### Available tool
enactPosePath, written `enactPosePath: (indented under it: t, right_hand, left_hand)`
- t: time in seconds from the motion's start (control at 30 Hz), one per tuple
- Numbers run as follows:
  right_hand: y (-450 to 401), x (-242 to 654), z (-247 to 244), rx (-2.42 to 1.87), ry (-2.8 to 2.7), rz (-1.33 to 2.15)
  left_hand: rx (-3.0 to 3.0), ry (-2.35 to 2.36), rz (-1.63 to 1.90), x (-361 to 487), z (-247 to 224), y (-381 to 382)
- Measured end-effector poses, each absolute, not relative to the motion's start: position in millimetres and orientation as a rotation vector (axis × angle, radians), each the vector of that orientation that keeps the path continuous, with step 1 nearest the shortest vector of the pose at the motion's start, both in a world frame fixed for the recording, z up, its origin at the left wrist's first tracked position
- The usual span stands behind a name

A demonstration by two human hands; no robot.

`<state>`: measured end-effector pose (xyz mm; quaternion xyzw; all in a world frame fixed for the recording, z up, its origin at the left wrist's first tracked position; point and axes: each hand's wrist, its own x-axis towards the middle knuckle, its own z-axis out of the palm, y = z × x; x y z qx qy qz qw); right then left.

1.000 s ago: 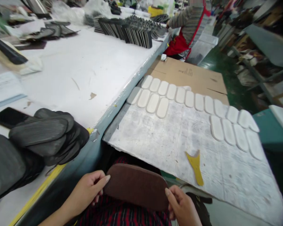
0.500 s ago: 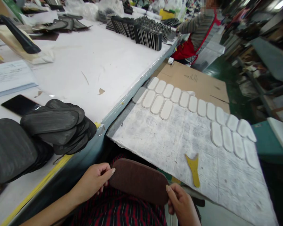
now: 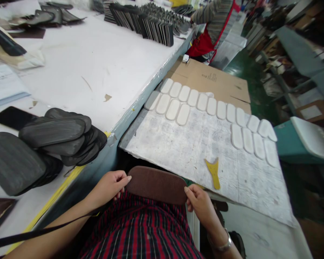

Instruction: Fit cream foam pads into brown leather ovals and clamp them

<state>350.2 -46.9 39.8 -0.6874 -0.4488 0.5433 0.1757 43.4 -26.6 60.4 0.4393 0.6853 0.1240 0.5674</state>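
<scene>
A dark brown oval leather piece (image 3: 157, 185) with rounded ends is held level in front of my striped apron. My left hand (image 3: 109, 187) pinches its left end between thumb and fingers. At the other end, my right hand (image 3: 199, 201) grips the edge the same way. Just beyond it, a yellow forked tool (image 3: 213, 173) lies on the whitish work board (image 3: 162, 140). Rows of white oval pieces (image 3: 183, 114) are laid out along the board's far side. To the left, piles of dark grey oval pieces (image 3: 54, 133) sit on the white table.
On the white table (image 3: 78, 61) are a black phone (image 3: 13, 117), papers (image 3: 5, 82) and a long row of black pieces standing on edge (image 3: 156, 30). A co-worker in a striped sleeve (image 3: 209, 14) stands at the far end. A teal bin (image 3: 294, 144) is at right.
The view has tilted down and shifted, showing more of my apron. Both hands still hold the brown leather piece, now turned more level and lit more on its face.
</scene>
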Motion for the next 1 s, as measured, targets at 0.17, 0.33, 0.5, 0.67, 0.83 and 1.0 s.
enactPosePath:
  t: [0.17, 0.33, 0.5, 0.67, 0.83, 1.0]
  right_hand:
    - [-48, 349, 43, -1.917, -1.288, 1.536]
    - [-49, 350, 41, -1.888, -1.278, 1.545]
    - [-49, 351, 40, -1.885, -1.249, 1.556]
    - [-49, 353, 40, -1.85, -1.245, 1.577]
    - [-50, 355, 43, -1.787, -1.21, 1.578]
    - [-47, 359, 43, -1.756, -1.151, 1.628]
  left_hand:
    - [1.2, 1.604, 0.248, 40, 64, -24]
    - [1.505, 1.563, 0.208, 33, 66, -17]
    - [1.481, 1.576, 0.19, 33, 65, -16]
    - [1.574, 1.768, 0.321, 21, 68, -12]
    - [1.849, 1.768, 0.496, 25, 83, -3]
    - [2.462, 1.138, 0.382, 83, 70, 1]
